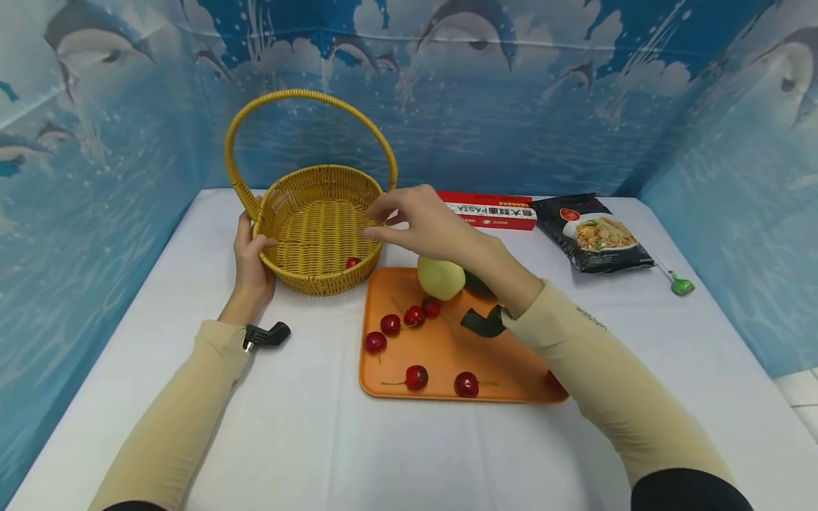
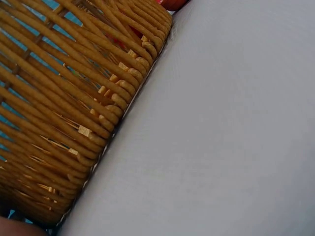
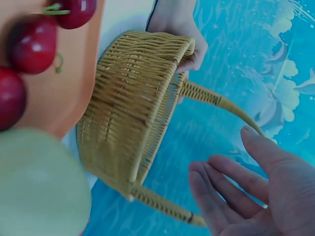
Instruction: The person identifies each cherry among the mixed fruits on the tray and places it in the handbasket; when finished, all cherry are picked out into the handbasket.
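A yellow wicker basket [image 1: 319,280] with a tall hoop handle stands at the back left, one red cherry [image 1: 352,262] inside it near the front. My left hand [image 1: 251,259] grips the basket's left rim, thumb over the edge. In the left wrist view the woven side [image 2: 74,98] fills the upper left. My right hand [image 1: 418,221] is at the basket's right rim, fingers loosely bent and apart; the right wrist view shows nothing between the fingers [image 3: 231,189]. Several cherries with stems, including a front one [image 1: 417,377], lie on the orange tray [image 1: 409,348].
On the tray's back part sits a pale green round fruit [image 1: 441,279], with a dark green thing [image 1: 478,285] partly behind my right arm. Farther back lie a red pasta box [image 1: 492,211], a black noodle packet [image 1: 594,234] and a green-wrapped lollipop [image 1: 681,285]. Dolphin-print cloth [image 1: 447,106] walls the table.
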`<state>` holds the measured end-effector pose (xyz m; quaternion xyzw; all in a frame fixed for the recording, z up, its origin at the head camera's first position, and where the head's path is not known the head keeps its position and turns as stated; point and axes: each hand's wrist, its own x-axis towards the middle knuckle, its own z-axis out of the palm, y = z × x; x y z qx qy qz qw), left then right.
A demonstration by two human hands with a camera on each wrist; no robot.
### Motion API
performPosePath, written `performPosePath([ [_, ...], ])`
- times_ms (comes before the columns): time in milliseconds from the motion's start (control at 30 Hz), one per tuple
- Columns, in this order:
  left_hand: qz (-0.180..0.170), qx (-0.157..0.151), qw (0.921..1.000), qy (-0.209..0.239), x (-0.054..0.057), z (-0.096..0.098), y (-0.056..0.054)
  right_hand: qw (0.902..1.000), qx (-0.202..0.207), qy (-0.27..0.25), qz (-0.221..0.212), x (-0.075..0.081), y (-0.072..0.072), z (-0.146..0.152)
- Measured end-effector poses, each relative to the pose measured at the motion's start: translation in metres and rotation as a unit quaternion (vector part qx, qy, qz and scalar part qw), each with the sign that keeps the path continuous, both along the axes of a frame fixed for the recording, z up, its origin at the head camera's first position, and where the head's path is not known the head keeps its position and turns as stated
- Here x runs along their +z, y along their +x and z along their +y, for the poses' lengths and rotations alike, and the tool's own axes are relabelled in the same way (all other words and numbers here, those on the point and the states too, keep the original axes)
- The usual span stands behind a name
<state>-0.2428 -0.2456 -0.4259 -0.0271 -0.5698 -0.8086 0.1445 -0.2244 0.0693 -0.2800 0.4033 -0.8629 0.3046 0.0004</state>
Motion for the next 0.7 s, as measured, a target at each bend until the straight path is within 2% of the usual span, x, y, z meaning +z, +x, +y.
performPosePath([
  [167, -0.003, -0.001, 1.0000, 0.004, 0.001, -0.002, 0.000, 0.9997, -0.016, 0.018, 0.007, 0.003, 0.016, 0.026],
  [333, -0.001, -0.001, 0.9999, 0.013, 0.002, -0.002, 0.001, 0.9989, -0.029, 0.019, -0.032, 0.004, 0.033, 0.054],
  [433, -0.002, -0.001, 0.9999, 0.012, 0.002, -0.002, 0.002, 0.9978, -0.042, 0.021, -0.047, 0.002, 0.043, 0.074],
  [700, 0.000, -0.001, 1.0000, 0.008, 0.002, 0.000, 0.002, 0.9960, -0.073, 0.016, -0.049, -0.010, 0.063, 0.133],
])
